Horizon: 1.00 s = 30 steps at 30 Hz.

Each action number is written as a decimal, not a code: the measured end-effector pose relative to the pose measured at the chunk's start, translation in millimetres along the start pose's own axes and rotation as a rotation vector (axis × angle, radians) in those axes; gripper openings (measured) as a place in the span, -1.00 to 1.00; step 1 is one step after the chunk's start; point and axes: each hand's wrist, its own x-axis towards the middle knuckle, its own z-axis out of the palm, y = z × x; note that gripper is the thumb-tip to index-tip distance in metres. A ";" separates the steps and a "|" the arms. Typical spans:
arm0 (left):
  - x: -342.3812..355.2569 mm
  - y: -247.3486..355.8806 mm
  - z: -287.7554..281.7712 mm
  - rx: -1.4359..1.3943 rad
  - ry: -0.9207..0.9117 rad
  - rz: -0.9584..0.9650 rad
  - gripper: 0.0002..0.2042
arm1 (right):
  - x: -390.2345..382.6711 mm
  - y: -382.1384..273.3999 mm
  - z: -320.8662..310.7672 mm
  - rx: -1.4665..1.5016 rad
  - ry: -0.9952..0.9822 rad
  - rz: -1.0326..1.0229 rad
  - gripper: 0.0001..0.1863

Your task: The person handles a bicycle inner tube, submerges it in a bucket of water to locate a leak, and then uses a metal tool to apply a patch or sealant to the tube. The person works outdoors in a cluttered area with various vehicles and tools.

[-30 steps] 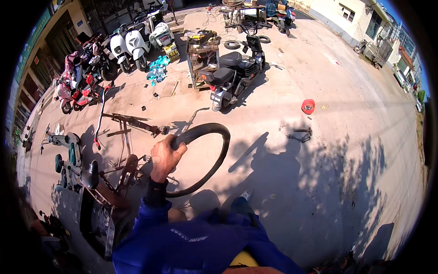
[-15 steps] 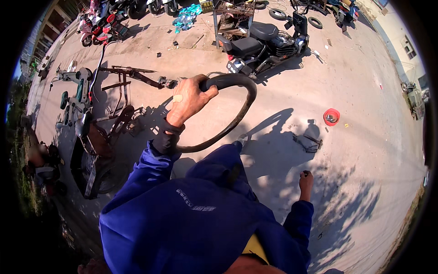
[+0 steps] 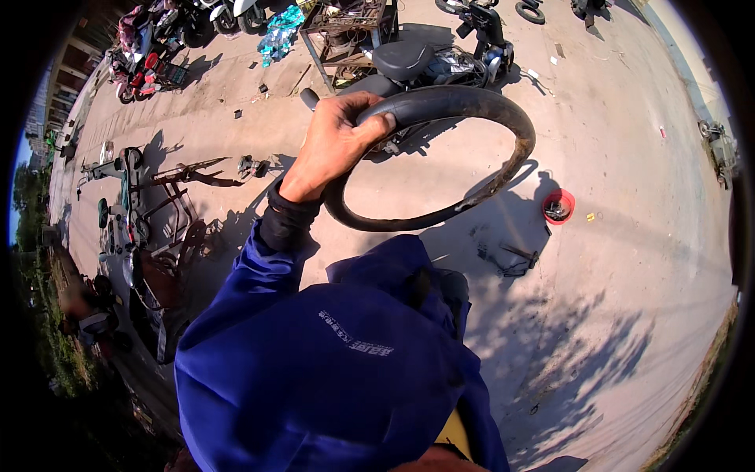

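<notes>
Left hand (image 3: 334, 145), fingers (image 3: 368, 126) curled shut over the top-left arc of a black rubber inner tube (image 3: 472, 102), holds the hoop raised above the pavement, ring extending rightward from the grip, long axis running left–right; right hand unseen.

Pale, dusty concrete yard floor (image 3: 629, 157) under hard sunlight; dark leafy tree shadows at 5 o'clock. Black electric scooter with grey seat (image 3: 429, 59) at 12 o'clock, beside a rusty metal frame rack (image 3: 342, 27). Stripped rusty scooter frame (image 3: 157, 204) at 9 o'clock. Red and pink parked scooters (image 3: 141, 59) at 11 o'clock. Small round red plastic bowl (image 3: 557, 206) at 2 o'clock. Loose black tyre (image 3: 529, 11) at 1 o'clock.
</notes>
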 end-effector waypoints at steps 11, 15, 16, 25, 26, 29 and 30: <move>195.8 66.8 186.8 -0.085 0.077 0.131 -0.64 | 140.1 -155.6 -145.8 0.114 -0.050 0.015 -0.75; 250.9 98.3 247.7 -0.051 0.141 0.131 -0.65 | 242.0 -269.2 -273.5 0.173 0.083 -0.191 -0.80; 266.6 104.3 264.7 -0.062 0.135 0.109 -0.65 | 259.1 -293.3 -304.8 0.187 0.139 -0.251 -0.81; 413.6 89.7 377.8 -0.039 0.264 0.090 -0.70 | 318.2 -675.4 -451.9 -0.017 0.451 -0.804 -0.61; 435.3 84.4 391.4 -0.009 0.269 0.079 -0.68 | 323.9 -698.0 -456.7 -0.084 0.487 -0.825 -0.60; 501.4 78.2 436.9 0.132 0.298 0.116 -0.62 | 344.4 -740.7 -478.7 -0.156 0.455 -0.752 -0.55; 526.8 74.8 453.0 0.126 0.289 0.099 -0.65 | 362.9 -742.1 -487.8 -0.104 0.452 -0.721 -0.55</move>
